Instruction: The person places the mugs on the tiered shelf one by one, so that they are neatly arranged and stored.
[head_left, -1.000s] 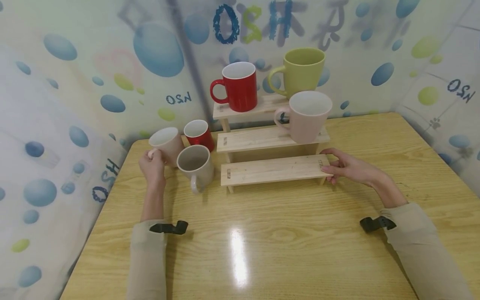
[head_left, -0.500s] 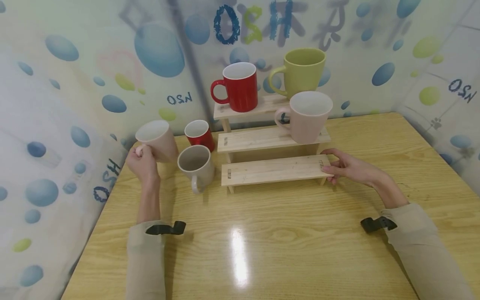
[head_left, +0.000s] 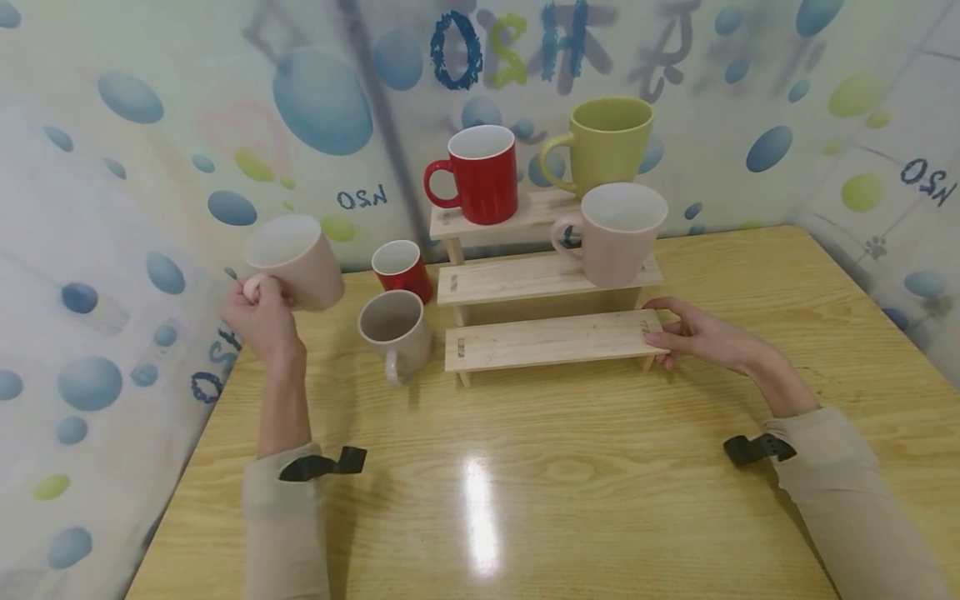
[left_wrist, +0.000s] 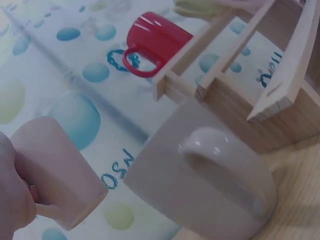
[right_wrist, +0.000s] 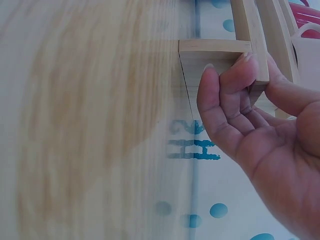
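My left hand [head_left: 264, 321] grips a pale pink mug [head_left: 311, 271] by its handle, holding it tilted above the table's left side; the left wrist view shows this pink mug [left_wrist: 57, 170] with fingers at the handle. My right hand [head_left: 705, 333] pinches the right end of the lowest board of a three-step wooden rack [head_left: 547, 340], thumb on top and fingers beneath, as the right wrist view of the hand [right_wrist: 250, 110] shows. On the top step stand a red mug [head_left: 486, 185] and a yellow-green mug [head_left: 613, 150]. Another pink mug [head_left: 618, 242] sits at the middle step's right end.
Left of the rack, a greyish-beige mug [head_left: 405, 342] stands on the wooden table [head_left: 585, 483], its handle toward me. Behind it is a small red mug [head_left: 405, 271] with a white inside. A patterned backdrop [head_left: 300, 183] rises behind and beside the table.
My left hand has lifted the pink mug off the table and moved it up and left, tilting it. The right hand has stayed at the rack's lowest board.
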